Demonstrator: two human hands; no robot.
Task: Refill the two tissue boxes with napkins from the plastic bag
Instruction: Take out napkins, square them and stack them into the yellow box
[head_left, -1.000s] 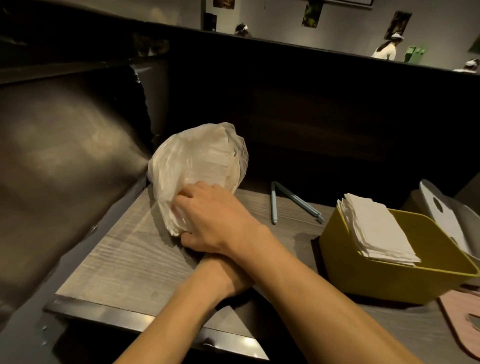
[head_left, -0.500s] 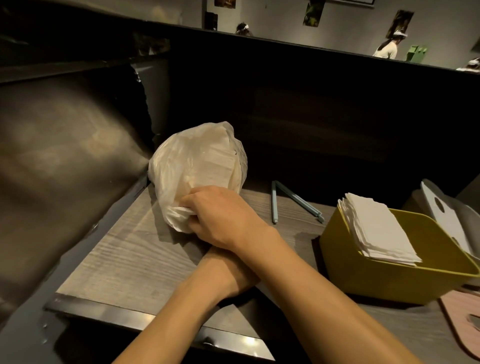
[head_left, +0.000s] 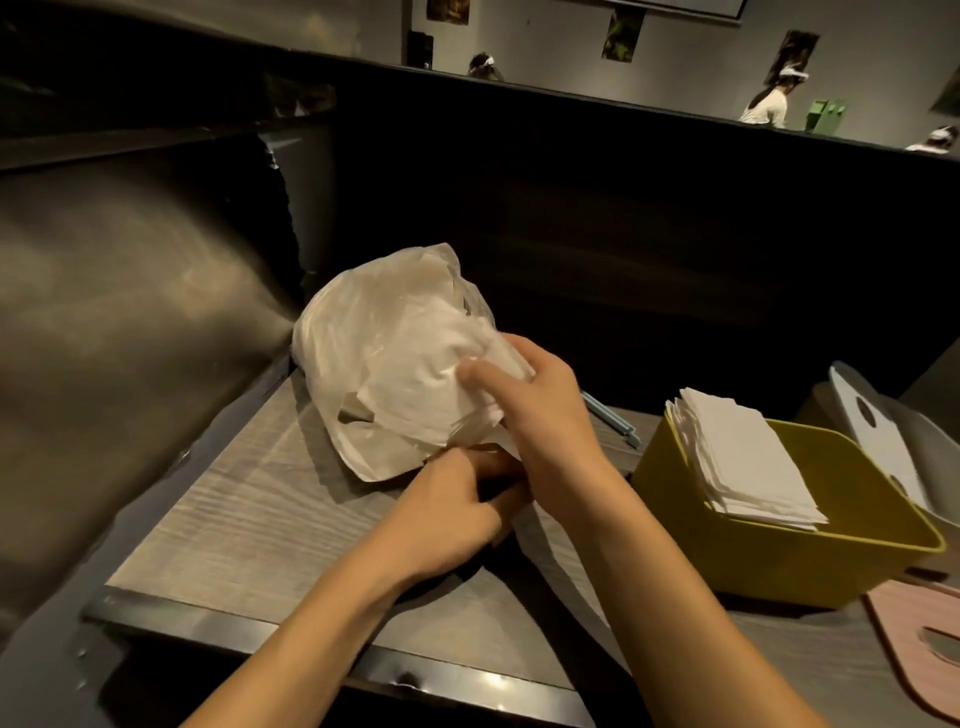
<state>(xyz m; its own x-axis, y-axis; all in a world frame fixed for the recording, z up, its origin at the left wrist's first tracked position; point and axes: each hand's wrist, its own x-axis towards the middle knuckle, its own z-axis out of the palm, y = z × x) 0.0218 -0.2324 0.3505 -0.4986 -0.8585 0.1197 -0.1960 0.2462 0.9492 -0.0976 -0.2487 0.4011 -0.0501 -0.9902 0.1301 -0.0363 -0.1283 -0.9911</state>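
Plastic bag (head_left: 395, 358) sits on the wood table (head_left: 249, 514), left of centre. Left hand (head_left: 447, 509) has fingers curled, pinching the bag's lower edge. Right hand (head_left: 540, 415) clamps a wad of napkins (head_left: 436, 384) at the bag's mouth. Yellow tissue box (head_left: 769, 545) at right holds a leaning stack.

The plastic bag (head_left: 384, 353) is thin, crinkled, translucent film with a faint sheen over matt white paper napkins (head_left: 441, 384). The table (head_left: 249, 519) is matt grey wood grain, edged along its near side in glossy metal. The yellow box (head_left: 769, 551) is smooth plastic, holding matt paper napkins.
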